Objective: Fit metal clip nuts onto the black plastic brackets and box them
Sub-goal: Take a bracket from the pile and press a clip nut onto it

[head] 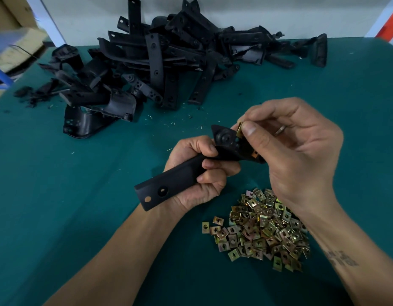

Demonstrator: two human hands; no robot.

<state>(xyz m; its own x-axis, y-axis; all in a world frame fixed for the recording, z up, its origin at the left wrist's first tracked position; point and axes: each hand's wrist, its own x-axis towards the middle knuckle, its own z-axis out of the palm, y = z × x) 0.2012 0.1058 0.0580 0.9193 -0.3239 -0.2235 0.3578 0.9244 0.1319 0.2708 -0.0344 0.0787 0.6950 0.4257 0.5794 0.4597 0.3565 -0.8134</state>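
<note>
My left hand (197,173) grips a long black plastic bracket (169,184) around its middle, its flat end pointing down-left. My right hand (297,149) pinches a brass-coloured clip nut (239,130) between thumb and forefinger at the bracket's far, angled end. An orange-gold bit shows lower on that same end, under my right thumb. A heap of loose clip nuts (259,228) lies on the green table (80,206) below my right wrist.
A big tangled pile of black brackets (164,56) covers the back of the table. Small plastic shavings are scattered in front of it. Cardboard boxes (14,45) stand blurred at the far left, off the table's edge.
</note>
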